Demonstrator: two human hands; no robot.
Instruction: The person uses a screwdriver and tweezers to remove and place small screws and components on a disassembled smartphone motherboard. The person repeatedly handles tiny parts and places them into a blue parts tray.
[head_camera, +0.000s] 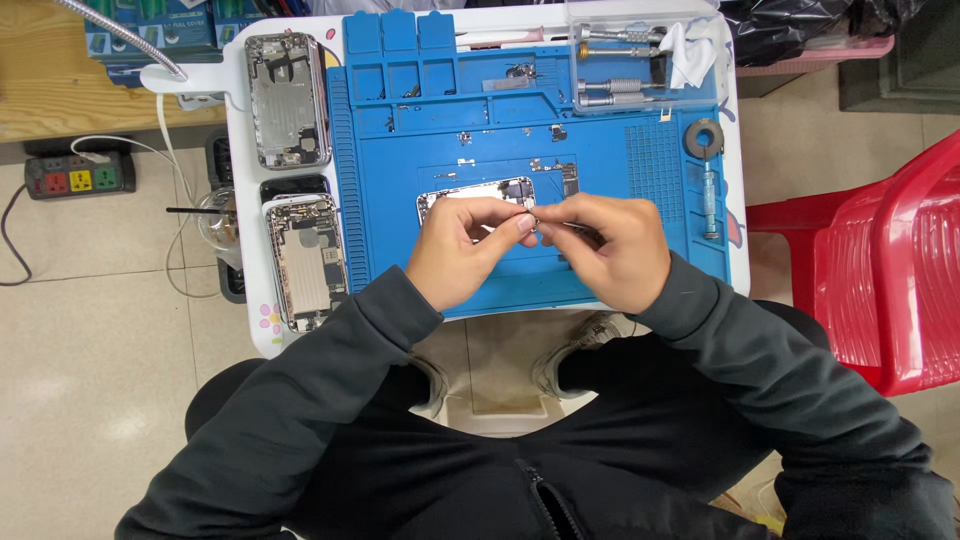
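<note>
1. The left hand (462, 248) is hovering over the blue work mat (400, 250), its thumb and forefinger pinched together on a tiny metal part (533, 222) that is too small to make out.
2. The right hand (612, 250) is meeting it from the other side, fingers closed around a thin tool (578, 229) whose tip is pointing at that same part; what kind of tool it is cannot be told.
3. An opened phone body (478, 192) is lying on the mat just beyond the two hands, partly hidden by the left hand's fingers.
4. Small screws and bits are lying scattered across the mat above the phone body.
5. Two more opened phone shells are lying on the white desk (240, 100) to the left of the mat: the far shell (287, 98) near the top, the near shell (305, 262) closer to the person.
6. Several metal screwdrivers (615, 92) are resting in the tray at the mat's upper right, beside a white cloth (690, 50).
7. A small roll (704, 138) and a syringe-like tube (710, 195) are sitting at the mat's right edge.
8. A red plastic chair (890, 260) is standing to the right, and a power strip (78, 176) is lying on the floor to the left.
</note>
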